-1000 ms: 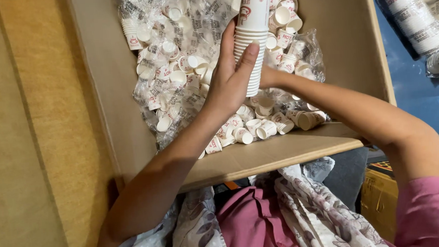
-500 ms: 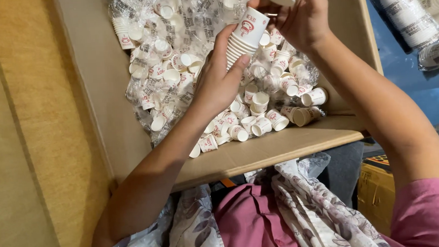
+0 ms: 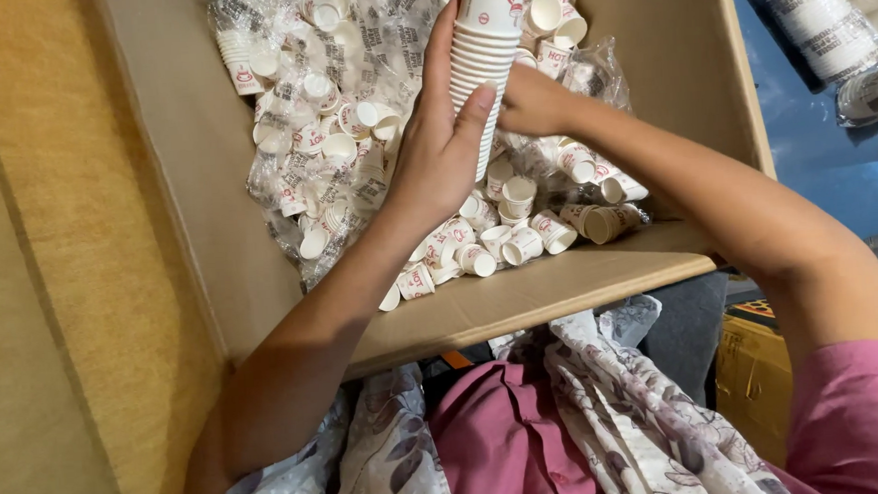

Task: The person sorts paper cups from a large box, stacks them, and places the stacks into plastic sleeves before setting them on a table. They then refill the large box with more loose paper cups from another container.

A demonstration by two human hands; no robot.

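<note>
The stack of nested paper cups (image 3: pixel 482 59) you hold stands nearly upright over the middle of the cardboard box (image 3: pixel 207 219), and its top runs out of the upper edge of the view, so you cannot see how tall it is. Its lower end is hidden behind your left hand (image 3: pixel 441 152), which is wrapped around the stack: the thumb presses on the stack's right side, the fingers run up its left side. Your right hand (image 3: pixel 532 102) sits just beside the stack's lower part, on its right, close against it; its fingers are tucked out of sight behind the stack and your left thumb, so you cannot tell whether it grips the stack, holds a loose cup, or only touches. The two hands are close together.

Below and around your hands, loose paper cups (image 3: pixel 519 238) lie scattered on the box floor, mixed with crumpled clear plastic wrap (image 3: pixel 350 71) that blurs the cups under it. At the right edge, wrapped sleeves of cups (image 3: pixel 818 17) lie outside the box, cut off by the frame. Your patterned cloth (image 3: pixel 618 408) fills the bottom.
</note>
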